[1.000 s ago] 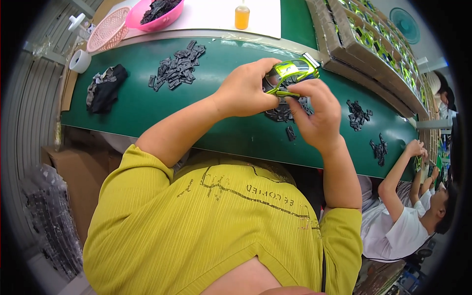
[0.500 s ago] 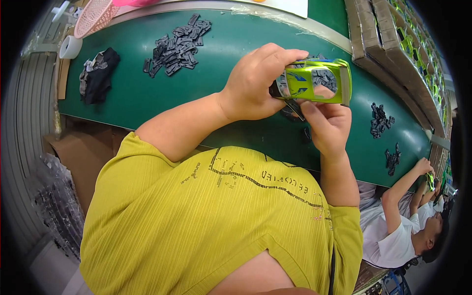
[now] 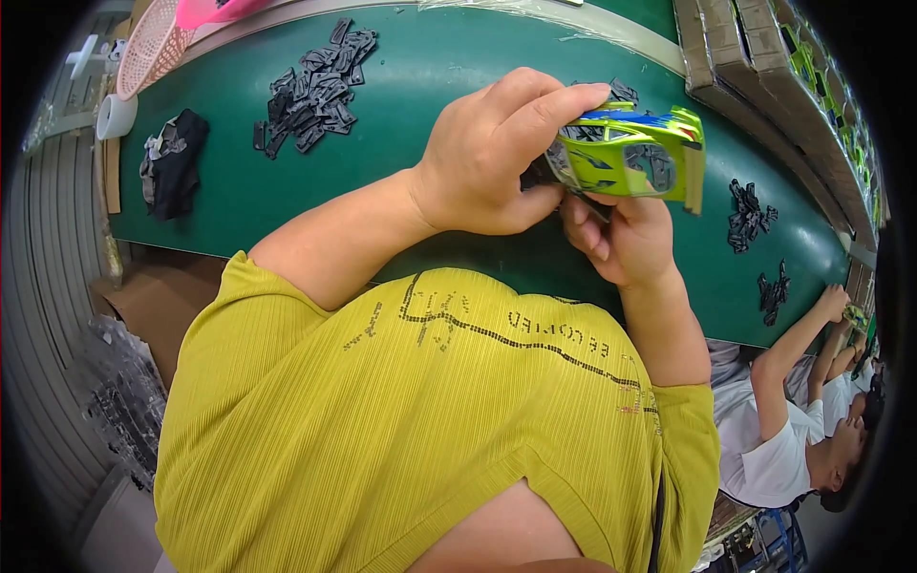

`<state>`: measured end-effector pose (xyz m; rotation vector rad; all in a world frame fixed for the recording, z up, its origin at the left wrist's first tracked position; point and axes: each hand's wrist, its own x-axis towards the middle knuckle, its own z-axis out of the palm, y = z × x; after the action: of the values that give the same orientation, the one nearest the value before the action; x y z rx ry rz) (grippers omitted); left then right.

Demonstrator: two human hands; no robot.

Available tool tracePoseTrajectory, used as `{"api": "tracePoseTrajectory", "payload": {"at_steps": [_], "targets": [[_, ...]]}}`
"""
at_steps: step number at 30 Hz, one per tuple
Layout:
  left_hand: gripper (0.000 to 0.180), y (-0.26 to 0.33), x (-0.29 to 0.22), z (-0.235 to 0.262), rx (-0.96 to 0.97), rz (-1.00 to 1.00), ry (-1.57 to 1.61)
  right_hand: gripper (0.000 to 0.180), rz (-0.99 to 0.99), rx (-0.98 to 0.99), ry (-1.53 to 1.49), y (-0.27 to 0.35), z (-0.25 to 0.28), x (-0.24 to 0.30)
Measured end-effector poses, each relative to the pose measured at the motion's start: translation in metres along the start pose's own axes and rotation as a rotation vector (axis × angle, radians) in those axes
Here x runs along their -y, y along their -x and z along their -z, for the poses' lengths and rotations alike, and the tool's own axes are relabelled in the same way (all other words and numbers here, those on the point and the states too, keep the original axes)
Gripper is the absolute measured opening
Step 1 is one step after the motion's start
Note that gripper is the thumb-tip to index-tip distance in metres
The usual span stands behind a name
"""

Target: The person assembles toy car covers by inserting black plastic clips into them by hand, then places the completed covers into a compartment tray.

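One green toy-car shell [image 3: 613, 156]: left hand [image 3: 492, 158] gripping left end, right hand [image 3: 635, 237] curled at near side, hold unclear. Left of shell, one black-part pile [image 3: 320, 93]; right, two smaller piles [image 3: 748, 220].

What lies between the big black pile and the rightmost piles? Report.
Head view: left hand holding the green car, right hand at its near edge, and more black parts beyond it.

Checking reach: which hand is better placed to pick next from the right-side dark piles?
Probably the right hand: it's nearer those piles, while the left hand grips the car.
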<state>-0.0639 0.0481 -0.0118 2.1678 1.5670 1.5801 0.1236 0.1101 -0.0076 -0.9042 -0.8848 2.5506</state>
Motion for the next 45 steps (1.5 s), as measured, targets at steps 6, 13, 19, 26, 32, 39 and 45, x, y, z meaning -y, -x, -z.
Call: {"api": "tracePoseTrajectory", "payload": {"at_steps": [6, 13, 19, 26, 32, 39, 45], "targets": [[0.072, 0.003, -0.003, 0.006, 0.049, 0.005, 0.047, 0.023, -0.027, 0.098, -0.063, 0.000, 0.008, -0.003], [0.072, 0.002, -0.008, 0.004, 0.023, 0.018, 0.054, 0.017, 0.091, 0.053, -0.041, -0.002, 0.000, -0.003], [0.068, 0.000, -0.009, 0.004, 0.014, 0.115, 0.074, 0.016, -0.003, -0.009, 0.165, -0.002, 0.008, 0.009], [0.065, 0.002, -0.003, 0.006, 0.071, 0.310, 0.083, 0.017, 0.776, -0.123, 0.989, 0.007, -0.010, 0.011], [0.066, 0.004, -0.005, 0.005, 0.086, 0.323, 0.128, 0.019, 1.079, -0.123, 1.328, -0.002, -0.006, 0.011], [0.069, 0.003, -0.011, 0.007, 0.072, 0.310, 0.088, 0.019, 1.126, -0.128, 1.419, -0.001, -0.012, 0.012], [0.069, 0.004, -0.018, 0.009, 0.052, 0.271, 0.073, 0.021, 1.205, -0.038, 1.463, -0.005, -0.009, 0.010]]}}
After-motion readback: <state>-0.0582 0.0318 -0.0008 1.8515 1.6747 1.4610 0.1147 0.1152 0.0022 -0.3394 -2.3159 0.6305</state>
